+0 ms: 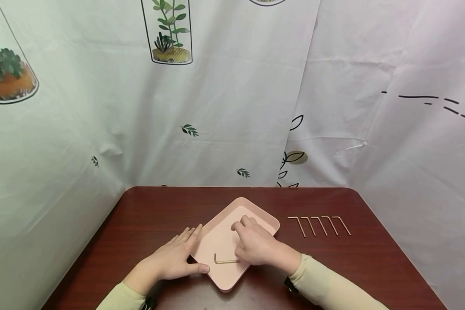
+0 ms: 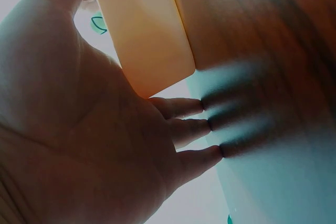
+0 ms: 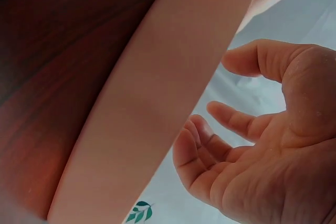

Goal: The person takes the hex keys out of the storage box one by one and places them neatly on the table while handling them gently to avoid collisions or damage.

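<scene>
A pink rectangular tray (image 1: 221, 241) lies at an angle on the table. In it rests one brass-coloured L-shaped hex key (image 1: 226, 261), its right end hidden behind the right hand. My left hand (image 1: 174, 258) lies along the tray's left side, fingers straight and thumb spread over the rim. The left wrist view shows three fingertips (image 2: 197, 125) of it down on the tabletop beside the tray wall (image 2: 152, 30). Over the tray hovers my right hand (image 1: 253, 243), its fingers loosely bent. The right wrist view shows a gap between thumb (image 3: 247, 61) and fingers with nothing held.
Several more L-shaped hex keys (image 1: 319, 226) lie in a slanted row on the dark red wooden table (image 1: 170, 206), to the right of the tray. White cloth (image 1: 232, 107) printed with plants hangs around the back and sides.
</scene>
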`<action>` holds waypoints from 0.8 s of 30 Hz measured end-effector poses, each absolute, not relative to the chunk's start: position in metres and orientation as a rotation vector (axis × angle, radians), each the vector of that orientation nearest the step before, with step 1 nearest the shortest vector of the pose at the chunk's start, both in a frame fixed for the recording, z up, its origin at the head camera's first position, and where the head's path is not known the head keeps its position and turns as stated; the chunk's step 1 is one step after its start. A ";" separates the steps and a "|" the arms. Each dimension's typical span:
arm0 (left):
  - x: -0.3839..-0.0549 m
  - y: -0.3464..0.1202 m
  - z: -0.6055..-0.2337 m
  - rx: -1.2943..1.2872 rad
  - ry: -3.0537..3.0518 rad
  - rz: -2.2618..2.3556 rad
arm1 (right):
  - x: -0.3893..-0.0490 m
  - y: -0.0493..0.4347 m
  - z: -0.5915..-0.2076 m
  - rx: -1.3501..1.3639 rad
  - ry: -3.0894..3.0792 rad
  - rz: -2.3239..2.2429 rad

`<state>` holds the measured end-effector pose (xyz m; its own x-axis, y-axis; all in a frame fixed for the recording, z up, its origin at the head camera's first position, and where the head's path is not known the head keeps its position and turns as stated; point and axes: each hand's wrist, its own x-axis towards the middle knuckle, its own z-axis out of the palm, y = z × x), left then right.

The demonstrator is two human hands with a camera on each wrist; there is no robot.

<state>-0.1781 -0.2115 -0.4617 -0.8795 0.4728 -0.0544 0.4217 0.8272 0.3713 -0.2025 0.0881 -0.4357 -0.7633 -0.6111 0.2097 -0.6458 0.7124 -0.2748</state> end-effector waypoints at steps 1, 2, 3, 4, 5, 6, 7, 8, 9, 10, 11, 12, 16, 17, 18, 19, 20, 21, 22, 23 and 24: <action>-0.178 -0.211 -0.462 0.703 2.864 0.531 | -0.202 0.087 -0.436 1.040 -2.807 0.499; -0.178 -0.211 -0.462 0.703 2.864 0.534 | -0.202 0.086 -0.437 1.047 -2.803 0.488; -0.178 -0.211 -0.462 0.704 2.863 0.537 | -0.202 0.085 -0.437 1.055 -2.798 0.477; -0.178 -0.212 -0.462 0.705 2.863 0.538 | -0.202 0.084 -0.438 1.062 -2.793 0.468; -0.178 -0.212 -0.462 0.705 2.863 0.539 | -0.202 0.083 -0.438 1.069 -2.790 0.458; -0.178 -0.212 -0.462 0.705 2.862 0.541 | -0.202 0.082 -0.439 1.078 -2.788 0.449; -0.178 -0.212 -0.462 0.705 2.862 0.540 | -0.201 0.081 -0.440 1.087 -2.788 0.439; -0.178 -0.212 -0.462 0.705 2.862 0.540 | -0.201 0.080 -0.440 1.096 -2.789 0.430; -0.178 -0.212 -0.462 0.704 2.863 0.539 | -0.201 0.079 -0.440 1.102 -2.792 0.421; -0.178 -0.212 -0.462 0.705 2.864 0.538 | -0.200 0.077 -0.441 1.107 -2.796 0.412; -0.178 -0.212 -0.462 0.706 2.865 0.538 | -0.200 0.076 -0.442 1.112 -2.802 0.405; -0.178 -0.212 -0.462 0.708 2.865 0.539 | -0.200 0.075 -0.442 1.118 -2.806 0.399; -0.177 -0.213 -0.461 0.715 2.865 0.542 | -0.198 0.071 -0.443 1.126 -2.822 0.379; -0.177 -0.213 -0.461 0.717 2.865 0.544 | -0.198 0.070 -0.444 1.127 -2.829 0.376; -0.177 -0.213 -0.461 0.720 2.865 0.542 | -0.198 0.069 -0.444 1.125 -2.835 0.370; -0.177 -0.213 -0.461 0.725 2.865 0.542 | -0.198 0.068 -0.445 1.124 -2.841 0.365; -0.176 -0.213 -0.460 0.730 2.865 0.541 | -0.197 0.067 -0.446 1.122 -2.847 0.358; -0.176 -0.213 -0.460 0.734 2.866 0.540 | -0.197 0.067 -0.446 1.122 -2.852 0.352; -0.176 -0.213 -0.459 0.735 2.867 0.540 | -0.197 0.066 -0.447 1.120 -2.857 0.342; -0.175 -0.213 -0.459 0.738 2.867 0.540 | -0.197 0.065 -0.448 1.120 -2.859 0.335; -0.175 -0.213 -0.459 0.740 2.868 0.538 | -0.197 0.065 -0.449 1.122 -2.859 0.328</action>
<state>-0.1752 -0.2125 -0.4586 -0.8709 0.4900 -0.0374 0.4432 0.8161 0.3710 -0.1967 0.0646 -0.4488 -0.7351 -0.6662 0.1259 -0.6774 0.7139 -0.1775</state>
